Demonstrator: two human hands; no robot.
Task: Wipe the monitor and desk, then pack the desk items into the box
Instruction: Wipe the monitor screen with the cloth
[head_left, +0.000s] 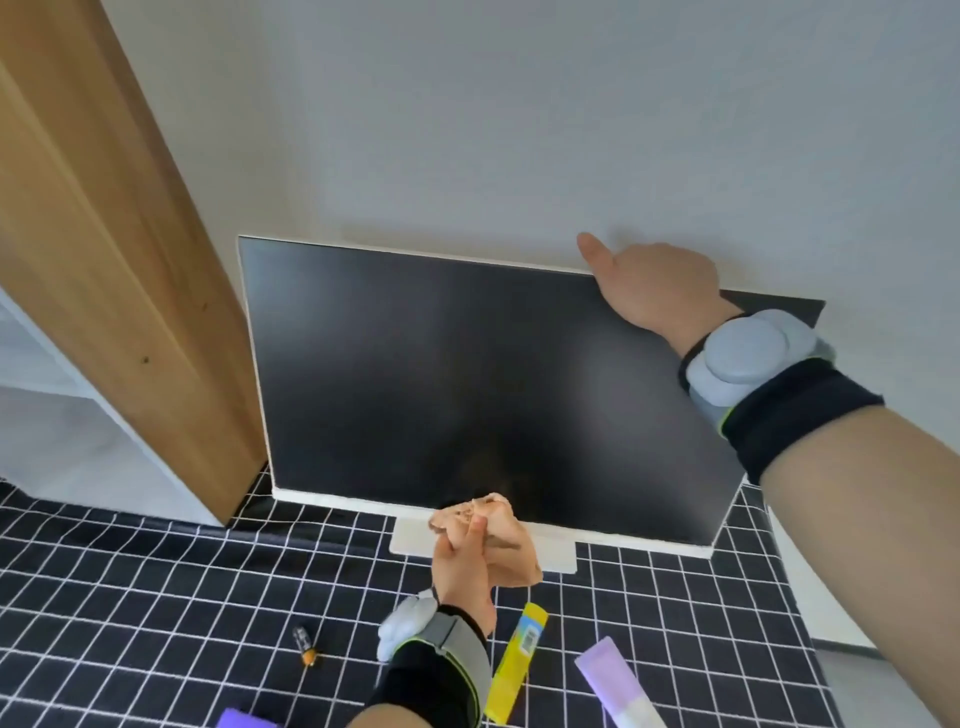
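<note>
A white-framed monitor (415, 374) with a dark screen stands on the desk against the wall. My right hand (654, 291) grips its upper right edge, fingers hidden behind the panel and thumb pointing up along the top. My left hand (462, 566) holds a crumpled beige cloth (511, 551) against the lower middle of the screen, just above the white stand base (410, 538). On the checked black desk cover (156, 597) lie a yellow tube (517, 665), a lilac case (615, 680) and a small battery (305, 647). No box is in view.
A tall wooden panel (104, 234) rises left of the monitor, with white shelving (67, 415) behind it. A purple item (247, 719) pokes in at the bottom edge. The desk's right edge runs past my right forearm.
</note>
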